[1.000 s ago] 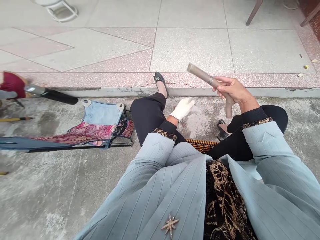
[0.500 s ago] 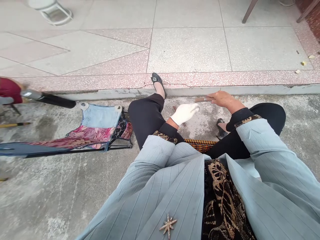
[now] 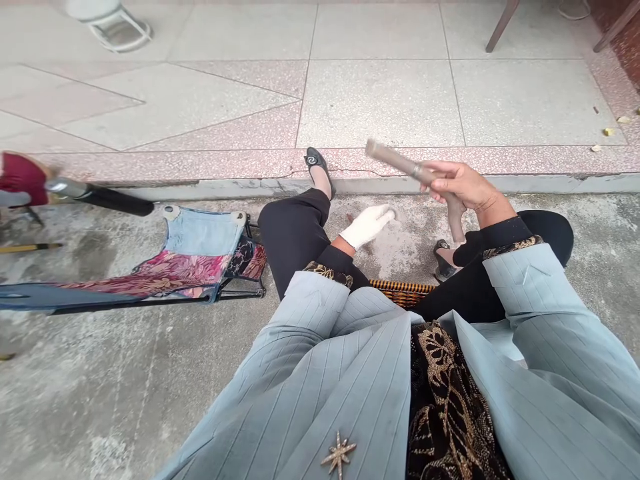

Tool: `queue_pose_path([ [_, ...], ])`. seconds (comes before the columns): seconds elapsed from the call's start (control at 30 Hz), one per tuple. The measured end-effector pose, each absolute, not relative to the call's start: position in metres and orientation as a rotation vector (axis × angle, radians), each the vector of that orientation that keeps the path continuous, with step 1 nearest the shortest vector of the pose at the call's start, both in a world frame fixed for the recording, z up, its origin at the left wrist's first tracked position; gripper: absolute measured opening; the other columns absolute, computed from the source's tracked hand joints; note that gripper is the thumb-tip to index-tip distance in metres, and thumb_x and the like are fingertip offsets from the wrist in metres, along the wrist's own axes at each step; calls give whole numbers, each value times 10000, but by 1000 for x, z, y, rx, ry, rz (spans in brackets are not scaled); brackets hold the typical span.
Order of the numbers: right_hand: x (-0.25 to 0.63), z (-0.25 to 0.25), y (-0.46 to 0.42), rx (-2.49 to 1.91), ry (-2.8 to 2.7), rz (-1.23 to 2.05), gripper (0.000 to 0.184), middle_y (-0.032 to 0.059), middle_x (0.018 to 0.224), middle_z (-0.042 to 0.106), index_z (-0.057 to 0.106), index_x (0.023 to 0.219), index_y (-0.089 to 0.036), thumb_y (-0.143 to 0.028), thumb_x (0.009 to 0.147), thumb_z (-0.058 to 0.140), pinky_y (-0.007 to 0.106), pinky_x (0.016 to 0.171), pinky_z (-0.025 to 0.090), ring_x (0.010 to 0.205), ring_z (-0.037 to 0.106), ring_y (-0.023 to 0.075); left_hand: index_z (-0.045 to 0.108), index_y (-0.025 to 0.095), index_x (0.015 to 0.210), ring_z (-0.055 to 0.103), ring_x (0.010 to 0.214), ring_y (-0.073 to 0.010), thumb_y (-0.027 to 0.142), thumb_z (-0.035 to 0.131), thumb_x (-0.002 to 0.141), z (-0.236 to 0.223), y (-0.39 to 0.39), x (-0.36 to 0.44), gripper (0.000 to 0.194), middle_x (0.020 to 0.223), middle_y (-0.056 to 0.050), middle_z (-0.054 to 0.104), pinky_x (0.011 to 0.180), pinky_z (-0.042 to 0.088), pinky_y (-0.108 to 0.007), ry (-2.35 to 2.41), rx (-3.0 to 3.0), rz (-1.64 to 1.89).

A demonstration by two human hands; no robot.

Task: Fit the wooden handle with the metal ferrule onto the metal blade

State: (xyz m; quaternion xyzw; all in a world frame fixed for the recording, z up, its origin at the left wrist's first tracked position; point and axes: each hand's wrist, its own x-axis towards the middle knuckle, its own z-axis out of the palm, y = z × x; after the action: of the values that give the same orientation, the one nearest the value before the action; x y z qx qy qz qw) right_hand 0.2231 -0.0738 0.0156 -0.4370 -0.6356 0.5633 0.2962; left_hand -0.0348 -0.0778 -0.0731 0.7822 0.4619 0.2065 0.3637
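My right hand [image 3: 463, 185] is bare and closed around a brown-grey stick-like tool [image 3: 393, 158] with a metal band partway along it. One end points up and left over the step edge; the other bends down below my palm. Its exact kind is unclear. My left hand [image 3: 369, 225], in a white glove, is low between my knees with its fingers pressed together. A small greyish blur shows at those fingertips, too indistinct to name. The two hands are apart. Behind them, between my thighs, the woven rim of an orange and black basket [image 3: 400, 293] shows.
A folding chair [image 3: 200, 257] with blue and floral cloth stands on the concrete at my left. Beyond it a black cylindrical object [image 3: 117, 200] juts in. A low tiled step [image 3: 380, 100] runs across ahead, with a white stool [image 3: 120, 30] and a table leg [image 3: 501, 25] on it.
My right hand has risen and turned, swinging the tool's end up and left, so more of its length shows. The left hand has barely moved.
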Motion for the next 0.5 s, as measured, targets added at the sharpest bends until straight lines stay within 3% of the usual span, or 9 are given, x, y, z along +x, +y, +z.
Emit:
queue_pose_path([
  [0.17,222,-6,-61,-1537,-1569,1092,675,104,1086,723,496,1471,-208,-439,849,623,357,673,558,745,653,193,702,205,1031,656,874,-197,368,401,982,-78,-86,-26,346,940,-39,719,816,476,-308,922,2261,330],
  [0.33,220,-34,-53,-1893,-2008,640,520,54,1256,696,626,1373,-259,-281,854,630,421,957,487,1123,639,299,691,217,1105,653,982,-215,383,371,1009,-78,-86,-29,374,1048,-49,716,861,455,-294,1003,2479,138],
  [0.5,221,-39,-55,-1953,-2501,690,506,79,1183,729,630,1374,-297,-292,869,635,381,887,479,1053,657,302,680,215,1150,656,965,-214,396,368,1016,-71,-86,-30,385,1071,-59,714,826,447,-284,1057,2522,85],
])
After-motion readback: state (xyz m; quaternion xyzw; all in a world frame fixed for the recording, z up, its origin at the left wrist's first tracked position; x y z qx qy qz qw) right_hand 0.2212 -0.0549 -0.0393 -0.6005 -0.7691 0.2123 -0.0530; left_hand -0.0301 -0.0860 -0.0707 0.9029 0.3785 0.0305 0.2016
